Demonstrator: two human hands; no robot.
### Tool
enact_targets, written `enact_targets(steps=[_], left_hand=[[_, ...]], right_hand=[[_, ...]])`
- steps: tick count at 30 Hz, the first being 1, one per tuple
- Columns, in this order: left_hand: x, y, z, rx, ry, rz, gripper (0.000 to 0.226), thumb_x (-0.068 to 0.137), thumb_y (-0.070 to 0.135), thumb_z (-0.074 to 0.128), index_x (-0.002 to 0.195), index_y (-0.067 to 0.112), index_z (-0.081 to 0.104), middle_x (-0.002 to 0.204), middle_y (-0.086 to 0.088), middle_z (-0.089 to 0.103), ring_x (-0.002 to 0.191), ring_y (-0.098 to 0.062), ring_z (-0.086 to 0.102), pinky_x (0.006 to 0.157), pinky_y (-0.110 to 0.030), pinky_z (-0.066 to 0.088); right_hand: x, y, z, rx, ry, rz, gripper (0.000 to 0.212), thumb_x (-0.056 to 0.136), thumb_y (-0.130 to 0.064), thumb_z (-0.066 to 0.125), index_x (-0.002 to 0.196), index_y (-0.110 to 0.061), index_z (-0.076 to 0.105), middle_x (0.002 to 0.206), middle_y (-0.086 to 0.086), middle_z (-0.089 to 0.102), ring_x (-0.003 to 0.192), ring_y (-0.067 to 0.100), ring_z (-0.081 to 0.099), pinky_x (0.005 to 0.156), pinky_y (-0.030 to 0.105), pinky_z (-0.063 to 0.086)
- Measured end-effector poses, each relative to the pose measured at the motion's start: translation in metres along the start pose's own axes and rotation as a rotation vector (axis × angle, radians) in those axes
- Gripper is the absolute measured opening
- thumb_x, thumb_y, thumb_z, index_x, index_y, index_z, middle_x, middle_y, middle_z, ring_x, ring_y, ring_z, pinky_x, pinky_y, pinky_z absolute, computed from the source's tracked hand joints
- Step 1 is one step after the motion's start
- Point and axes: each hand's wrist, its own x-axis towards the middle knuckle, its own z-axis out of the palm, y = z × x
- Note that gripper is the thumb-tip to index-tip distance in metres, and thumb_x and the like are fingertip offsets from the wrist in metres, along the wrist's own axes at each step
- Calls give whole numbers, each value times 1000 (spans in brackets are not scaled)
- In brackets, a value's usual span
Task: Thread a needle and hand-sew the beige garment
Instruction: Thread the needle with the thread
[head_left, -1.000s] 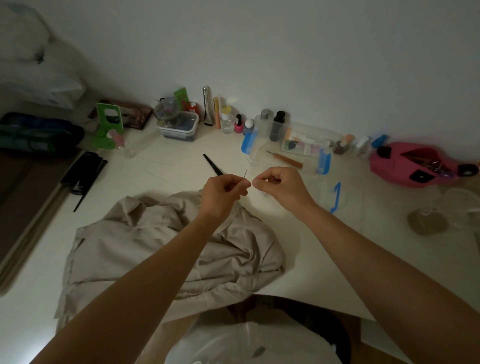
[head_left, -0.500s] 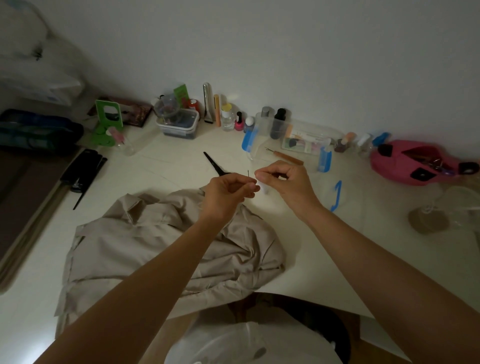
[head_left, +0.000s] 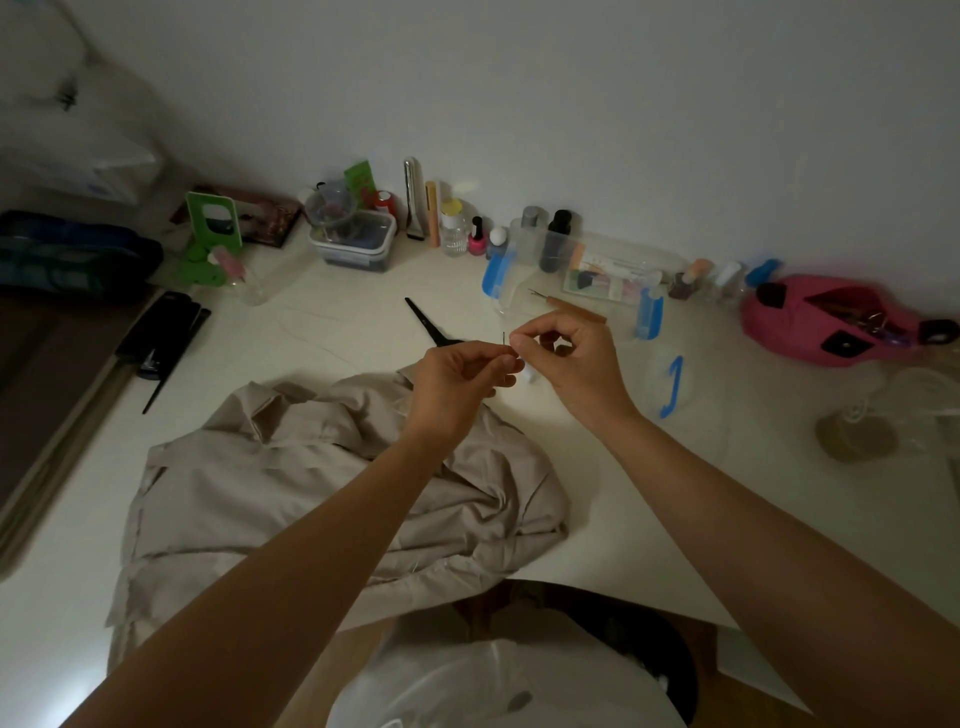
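Clear tub (head_left: 353, 244) at 11 o'clock: dark small bits, cup (head_left: 330, 209) on top. Blue-latched clear box (head_left: 618, 275) at 1: bottles, cards. Hands barely moved vs 0.5 s ago. Left hand (head_left: 457, 379) pinches needle (head_left: 504, 339) upright. Right hand (head_left: 576, 364) pinches thread end, barely visible, at its eye. Beige garment (head_left: 291, 483) at 7, crumpled on table (head_left: 623, 493).

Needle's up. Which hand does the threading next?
Right, probably. The left hand pinches the needle upright; the right hand fingers pinch beside its top end, apparently on thread too fine to see.
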Motion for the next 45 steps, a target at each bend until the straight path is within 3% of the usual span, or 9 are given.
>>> enact_targets(steps=[4, 15, 27, 39, 45], left_hand=[[0, 1, 1, 14, 10, 7, 13, 90, 17, 65, 100, 16, 73, 89, 3, 76, 82, -14, 72, 72, -24, 55], [-2, 5, 4, 14, 82, 13, 9, 87, 16, 69, 93, 20, 74, 84, 4, 75, 78, -12, 72, 70, -24, 56], [-4, 7, 5, -6, 93, 48, 11, 86, 13, 69, 92, 21, 74, 78, 9, 74, 75, -10, 71, 66, -17, 53], [-1, 10, 5, -19, 67, 54, 13, 86, 16, 69, 88, 28, 73, 78, 11, 74, 77, -10, 71, 66, -18, 53], [1, 6, 3, -11, 56, 43, 10, 87, 18, 69, 89, 26, 74, 84, 6, 76, 79, -13, 72, 66, -20, 52]], right_hand=[[0, 1, 2, -16, 15, -7, 8, 83, -12, 73, 78, -18, 71, 75, -2, 68, 71, 8, 54, 65, 20, 43], [-2, -2, 4, -33, 52, -64, 6, 82, -7, 72, 77, -7, 70, 74, -1, 69, 64, 4, 54, 60, 18, 41], [-1, -6, 7, -64, 74, -134, 20, 79, -5, 72, 69, -20, 64, 69, -12, 64, 61, 7, 52, 59, 18, 40], [3, -6, 6, -87, 66, -144, 18, 78, -5, 73, 69, -19, 65, 67, -18, 62, 64, 6, 52, 60, 18, 40], [5, -3, 5, -68, 53, -119, 6, 81, -14, 71, 76, -15, 70, 73, -13, 64, 69, 7, 54, 62, 19, 41]])
